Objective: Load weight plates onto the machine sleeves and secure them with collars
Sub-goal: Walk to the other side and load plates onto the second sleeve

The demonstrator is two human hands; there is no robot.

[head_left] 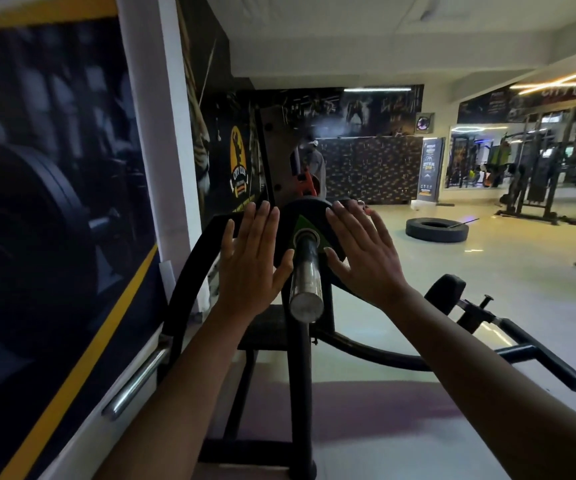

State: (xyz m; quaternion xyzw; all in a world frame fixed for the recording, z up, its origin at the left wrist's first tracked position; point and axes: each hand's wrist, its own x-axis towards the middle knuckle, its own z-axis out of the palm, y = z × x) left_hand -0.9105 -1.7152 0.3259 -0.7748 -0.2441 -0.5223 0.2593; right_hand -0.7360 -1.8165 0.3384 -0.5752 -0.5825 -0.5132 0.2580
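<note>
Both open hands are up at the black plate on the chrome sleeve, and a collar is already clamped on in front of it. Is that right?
Not quite. The head view shows the left hand and right hand open at the black plate on the chrome sleeve, but no collar is clamped on. The sleeve is bare metal from the plate to its end.

This is a commercial gym. A plate-loaded machine [302, 375] stands at six o'clock, a large tyre [437, 230] lies on the floor [487, 282] at three o'clock, racks [529, 181] stand at two o'clock, a "City Club" emblem [239, 168] hangs at eleven, and a barbell mural [37, 220] at nine.
</note>
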